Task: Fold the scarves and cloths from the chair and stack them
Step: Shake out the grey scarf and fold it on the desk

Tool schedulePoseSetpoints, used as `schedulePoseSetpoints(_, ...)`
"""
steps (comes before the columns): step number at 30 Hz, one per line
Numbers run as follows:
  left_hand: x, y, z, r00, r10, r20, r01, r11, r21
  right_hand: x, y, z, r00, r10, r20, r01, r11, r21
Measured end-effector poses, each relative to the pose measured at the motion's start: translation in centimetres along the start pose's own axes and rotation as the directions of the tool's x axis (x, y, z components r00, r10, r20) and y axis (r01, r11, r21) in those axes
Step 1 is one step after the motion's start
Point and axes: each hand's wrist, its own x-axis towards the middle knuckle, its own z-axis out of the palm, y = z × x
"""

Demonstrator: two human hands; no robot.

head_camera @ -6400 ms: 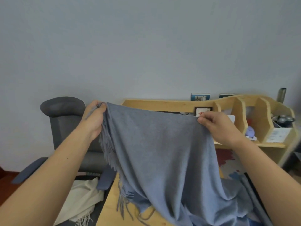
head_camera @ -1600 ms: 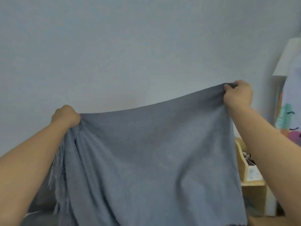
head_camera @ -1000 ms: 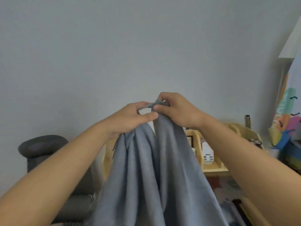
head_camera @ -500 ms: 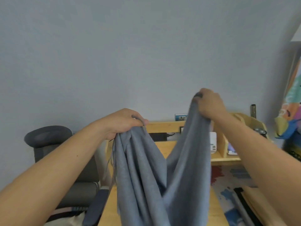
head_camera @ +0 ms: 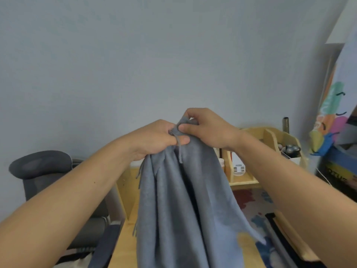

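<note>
Two bare hands hold a fringed blue-grey woven scarf [head_camera: 179, 206] up over a light wooden desk [head_camera: 126, 238].

The left hand [head_camera: 154, 140] and right hand [head_camera: 206, 128] meet at centre, touching, each pinching the scarf's gathered top edge; the cloth hangs in long folds over the desk. At the left stands a grey mesh office chair [head_camera: 40, 165]; farther right, a wooden desk-top shelf unit [head_camera: 270, 138] sits against the pale grey wall [head_camera: 135, 55].

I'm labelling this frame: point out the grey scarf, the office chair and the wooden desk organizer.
grey scarf [head_camera: 185, 206]: head view, hanging folds.
office chair [head_camera: 38, 163]: head view, headrest.
wooden desk organizer [head_camera: 270, 136]: head view, upright divider.
</note>
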Motion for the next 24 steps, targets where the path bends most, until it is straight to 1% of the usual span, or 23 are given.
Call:
schedulePoseSetpoints(2,0.2,0.2,-0.1,0.999,0.0,-0.05,0.003,0.998,0.058,-1.1,1.4,0.7,0.995,0.103,-0.01,-0.099,0.973,0.209)
schedulePoseSetpoints(3,0.3,0.2,-0.2,0.994,0.009,-0.105,0.002,0.995,0.097,-2.0,2.4,1.1,0.988,0.155,0.001,-0.147,0.942,0.302)
schedulePoseSetpoints(4,0.4,0.2,-0.2,0.985,0.024,-0.171,0.0,0.99,0.141,-3.1,3.6,1.7,0.979,0.205,0.021,-0.2,0.916,0.347)
schedulePoseSetpoints(5,0.5,0.1,-0.3,0.971,0.043,-0.236,0.0,0.984,0.176,-4.2,5.1,2.5,0.967,0.25,0.05,-0.252,0.906,0.339)
schedulePoseSetpoints(6,0.7,0.0,-0.6,0.957,0.054,-0.287,0.001,0.982,0.189,-5.4,6.7,3.4,0.953,0.293,0.08,-0.303,0.913,0.275)
schedulePoseSetpoints(8,0.7,-0.2,-1.3,0.937,0.062,-0.343,0.004,0.982,0.186,-7.6,9.3,5.6,0.912,0.396,0.113,-0.408,0.906,0.117)
schedulePoseSetpoints(9,0.8,-0.2,-1.8,0.935,0.06,-0.35,0.006,0.983,0.186,-8.5,10.4,6.8,0.887,0.45,0.101,-0.459,0.885,0.082)
schedulePoseSetpoints(11,0.8,-0.1,-2.7,0.941,0.051,-0.335,0.023,0.976,0.216,-9.9,11.6,8.7,0.847,0.526,0.079,-0.532,0.84,0.109)
schedulePoseSetpoints(12,0.8,0.0,-3.0,0.943,0.053,-0.328,0.03,0.969,0.245,-10.4,11.7,9.7,0.837,0.539,0.093,-0.546,0.822,0.159)
schedulePoseSetpoints(14,0.9,0.2,-3.6,0.944,0.065,-0.323,0.043,0.947,0.318,-10.8,11.6,11.5,0.844,0.516,0.149,-0.536,0.794,0.287)
schedulePoseSetpoints(16,0.9,0.4,-4.2,0.945,0.082,-0.315,0.042,0.928,0.369,-10.2,11.1,13.3,0.867,0.481,0.132,-0.493,0.782,0.381)
schedulePoseSetpoints(17,0.8,0.5,-4.5,0.945,0.088,-0.314,0.04,0.925,0.378,-9.5,10.7,14.0,0.875,0.478,0.078,-0.464,0.782,0.416)
schedulePoseSetpoints(18,0.7,0.5,-4.7,0.944,0.095,-0.316,0.035,0.924,0.382,-8.7,10.2,14.4,0.879,0.477,-0.006,-0.426,0.79,0.441)
schedulePoseSetpoints(19,0.7,0.5,-4.9,0.942,0.101,-0.319,0.031,0.923,0.384,-7.8,9.7,14.5,0.872,0.476,-0.116,-0.392,0.818,0.421)
schedulePoseSetpoints(21,0.4,0.5,-5.2,0.938,0.106,-0.33,0.038,0.915,0.402,-6.1,8.4,13.9,0.852,0.41,-0.327,-0.322,0.901,0.291)
schedulePoseSetpoints(22,0.2,0.5,-5.3,0.936,0.111,-0.335,0.041,0.909,0.415,-5.3,7.6,13.5,0.849,0.348,-0.398,-0.274,0.934,0.231)
schedulePoseSetpoints(24,-0.1,0.5,-5.5,0.933,0.113,-0.34,0.05,0.9,0.434,-3.6,6.1,12.6,0.857,0.235,-0.459,-0.17,0.969,0.18)
